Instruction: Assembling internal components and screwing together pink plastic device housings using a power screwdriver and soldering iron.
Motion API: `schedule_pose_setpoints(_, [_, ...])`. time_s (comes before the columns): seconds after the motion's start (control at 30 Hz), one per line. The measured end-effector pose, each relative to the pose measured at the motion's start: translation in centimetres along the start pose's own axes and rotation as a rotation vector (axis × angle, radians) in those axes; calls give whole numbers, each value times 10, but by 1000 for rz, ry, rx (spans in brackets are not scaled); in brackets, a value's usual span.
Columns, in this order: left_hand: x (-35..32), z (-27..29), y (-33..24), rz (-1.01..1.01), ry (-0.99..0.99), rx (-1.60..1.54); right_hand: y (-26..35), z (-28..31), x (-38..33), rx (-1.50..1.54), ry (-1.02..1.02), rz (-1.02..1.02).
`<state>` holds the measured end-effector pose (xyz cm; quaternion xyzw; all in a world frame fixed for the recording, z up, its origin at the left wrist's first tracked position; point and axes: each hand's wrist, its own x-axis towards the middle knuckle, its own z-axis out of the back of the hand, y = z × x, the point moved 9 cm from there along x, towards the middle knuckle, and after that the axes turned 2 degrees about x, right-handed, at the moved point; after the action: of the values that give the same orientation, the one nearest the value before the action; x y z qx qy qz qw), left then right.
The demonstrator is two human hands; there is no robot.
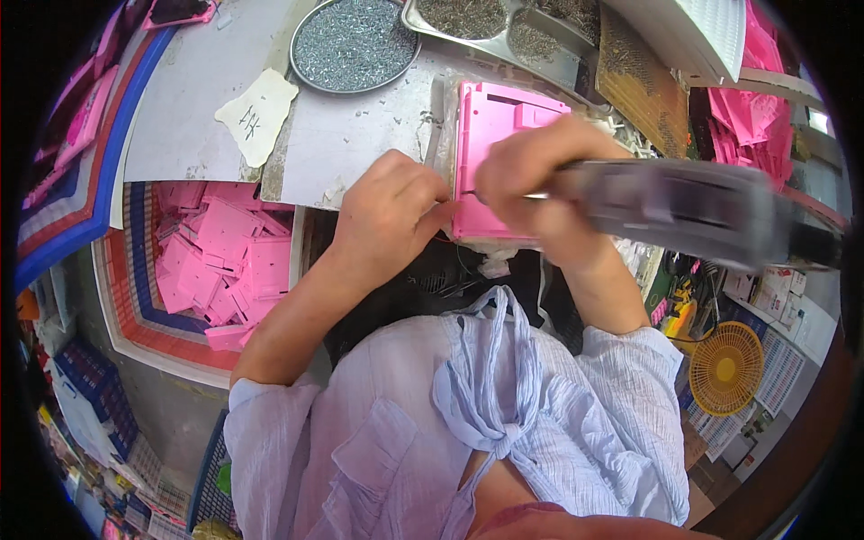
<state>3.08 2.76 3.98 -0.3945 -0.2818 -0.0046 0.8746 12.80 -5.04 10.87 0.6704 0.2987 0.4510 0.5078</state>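
A pink plastic panel (490, 126) with raised ribs lies at the table's front edge. My right hand (551, 175) is wrapped round a power screwdriver (679, 209), held nearly level, its dark body blurred by motion. The thin bit points left across the panel, close to its left side. My left hand (389, 216) is at that same side, fingers curled and pinched together by the panel's edge. What sits between those fingertips is hidden. Part of the panel is covered by my right hand.
A round metal tray (355, 45) of small silvery screws stands at the back, beside a metal tray (463, 38) with more small hardware. A torn paper (257, 117) lies on the left. Below it, a striped bag (135, 297) holds several pink panels. A yellow round grille (725, 369) is at right.
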Motion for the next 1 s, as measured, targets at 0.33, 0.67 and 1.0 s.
schedule_pose_setpoints(0.33, [4,-9,-3,51,81,-48,16,5,-5,380,-72,29])
schedule_pose_setpoints(0.67, [3,-37,-10,-130,445,120,6,-7,-38,70,-30,-19])
schedule_pose_setpoints(1.0, [8,-39,-21,-110,422,158,16,-19,-35,-74,69,249])
